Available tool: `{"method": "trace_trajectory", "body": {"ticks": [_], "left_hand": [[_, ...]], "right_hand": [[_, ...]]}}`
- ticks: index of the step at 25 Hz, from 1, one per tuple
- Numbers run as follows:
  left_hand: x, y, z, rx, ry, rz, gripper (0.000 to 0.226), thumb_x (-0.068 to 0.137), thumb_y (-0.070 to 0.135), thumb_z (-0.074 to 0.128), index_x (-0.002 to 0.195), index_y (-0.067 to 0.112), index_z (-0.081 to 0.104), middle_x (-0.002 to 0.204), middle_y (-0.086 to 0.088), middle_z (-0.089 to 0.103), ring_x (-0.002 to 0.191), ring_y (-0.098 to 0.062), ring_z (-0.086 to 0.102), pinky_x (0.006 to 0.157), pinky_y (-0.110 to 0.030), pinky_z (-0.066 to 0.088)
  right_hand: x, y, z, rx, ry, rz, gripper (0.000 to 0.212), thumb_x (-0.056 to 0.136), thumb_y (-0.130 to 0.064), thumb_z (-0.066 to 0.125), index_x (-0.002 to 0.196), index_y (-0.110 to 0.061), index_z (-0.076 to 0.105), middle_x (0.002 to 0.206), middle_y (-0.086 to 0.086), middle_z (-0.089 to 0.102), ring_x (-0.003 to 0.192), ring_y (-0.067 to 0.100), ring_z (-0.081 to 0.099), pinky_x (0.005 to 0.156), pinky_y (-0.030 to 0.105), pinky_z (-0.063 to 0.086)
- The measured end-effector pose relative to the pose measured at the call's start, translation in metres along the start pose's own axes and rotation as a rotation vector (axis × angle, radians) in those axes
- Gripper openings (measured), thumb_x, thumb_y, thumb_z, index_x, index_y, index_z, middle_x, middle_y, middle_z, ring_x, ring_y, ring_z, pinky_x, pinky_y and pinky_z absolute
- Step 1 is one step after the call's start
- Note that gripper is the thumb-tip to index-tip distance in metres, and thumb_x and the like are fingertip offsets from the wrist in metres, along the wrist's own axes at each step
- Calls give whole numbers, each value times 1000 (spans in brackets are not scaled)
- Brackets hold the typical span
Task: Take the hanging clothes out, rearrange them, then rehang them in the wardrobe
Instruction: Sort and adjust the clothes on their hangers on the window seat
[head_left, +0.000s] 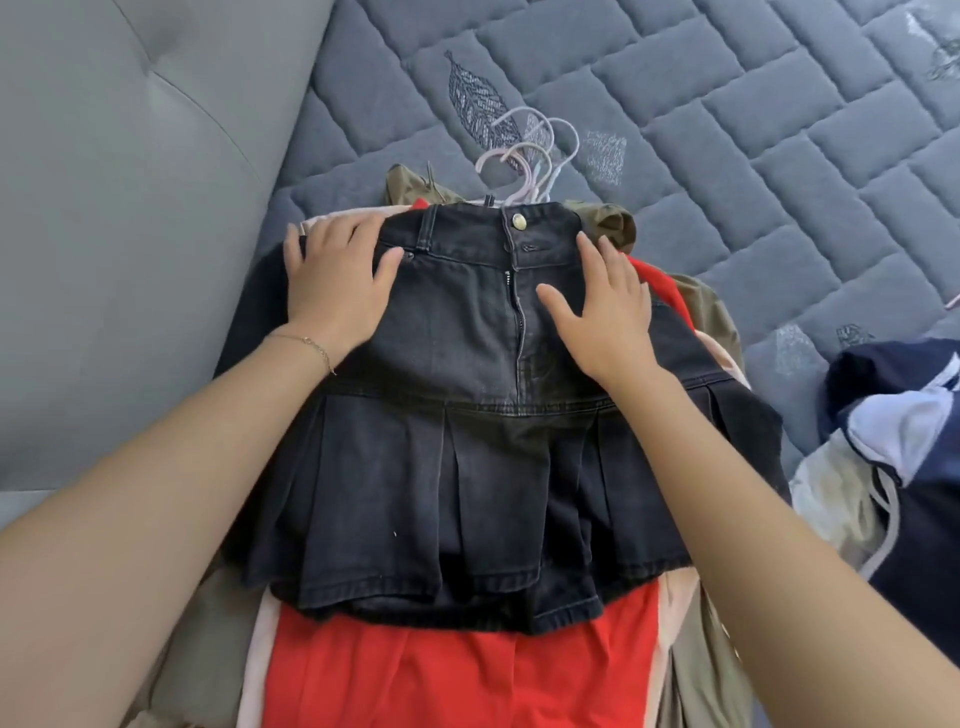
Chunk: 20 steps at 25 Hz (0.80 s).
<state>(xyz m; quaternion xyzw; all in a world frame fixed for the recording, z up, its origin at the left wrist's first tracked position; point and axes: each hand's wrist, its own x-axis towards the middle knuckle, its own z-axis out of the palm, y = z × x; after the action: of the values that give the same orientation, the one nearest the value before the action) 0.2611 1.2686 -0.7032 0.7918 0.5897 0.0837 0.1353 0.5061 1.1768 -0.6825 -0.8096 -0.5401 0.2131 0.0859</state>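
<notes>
Here both hands, left hand (335, 275) and right hand (605, 306), lie flat and spread on the soft, floppy skirt (457, 415) topping the clothes pile on the bed (779, 156); best gripped at the stiff waistband, hanger (519, 156) probably beneath.

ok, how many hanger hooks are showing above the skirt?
4 hanger hooks, bunched just above the skirt waistband: one left, one top, one right, one middle. They overlap, so more may be hidden.
</notes>
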Motion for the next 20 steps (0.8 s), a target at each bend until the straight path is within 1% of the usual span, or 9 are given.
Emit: {"method": "trace_trajectory", "body": {"ticks": [2,4,7,10,12,14,16,17,20], "left_hand": [[5,3,-2,29,-2,-27,43,101,43,40,139,26,48,134,-9,52,126,-34,40,112,-49,20],[8,8,-6,53,-4,-56,46,99,48,42,134,21,54,126,-15,56,119,-38,43,104,-47,26],[4,12,-18,-45,63,-40,43,96,52,48,127,26,61,119,-9,64,112,-34,49,96,-42,28],[-15,16,-34,-186,167,-31,37,94,48,54,113,18,66,106,-6,67,105,-31,52,89,-36,27],[-28,19,-47,-242,194,-22,34,93,47,58,107,17,67,100,-4,66,101,-29,52,84,-33,24],[-41,19,-61,-271,172,-19,33,91,50,60,98,18,65,94,-1,63,96,-25,51,84,-33,26],[-58,22,-77,-297,135,-6,34,88,54,61,87,19,61,86,4,57,87,-18,48,82,-33,28],[-68,25,-85,-316,118,-6,36,86,55,62,83,19,61,84,6,57,84,-15,47,80,-32,29],[-99,33,-118,-367,83,-5,37,84,55,64,77,19,61,79,8,61,80,-16,53,78,-34,35]], "right_hand": [[0,5,2,-14,3,-9,71,97,-54,40,155,-26,11,163,3,6,149,23,1,119,48,1],[3,9,1,11,2,-2,71,96,-56,40,155,-26,12,162,3,9,149,23,4,119,48,3],[5,13,-7,102,49,-9,69,95,-57,41,152,-21,25,156,5,28,145,23,21,119,47,15],[0,14,-23,231,87,9,61,94,-58,43,144,-22,39,141,6,49,133,24,41,113,46,28],[-11,10,-36,291,86,17,56,90,-65,42,132,-28,50,126,1,60,120,22,52,106,48,37],[-29,2,-48,344,110,3,49,86,-69,43,110,-28,58,104,-4,66,102,19,59,93,48,46],[-54,-7,-62,361,162,-11,40,87,-63,49,90,-23,57,82,-5,64,83,16,59,80,48,48],[-68,-11,-70,359,177,-14,38,88,-59,51,84,-21,56,75,-5,61,76,16,57,76,47,48],[-117,-23,-98,329,166,2,38,91,-55,52,77,-19,52,66,-4,54,68,13,52,70,45,45]]}}
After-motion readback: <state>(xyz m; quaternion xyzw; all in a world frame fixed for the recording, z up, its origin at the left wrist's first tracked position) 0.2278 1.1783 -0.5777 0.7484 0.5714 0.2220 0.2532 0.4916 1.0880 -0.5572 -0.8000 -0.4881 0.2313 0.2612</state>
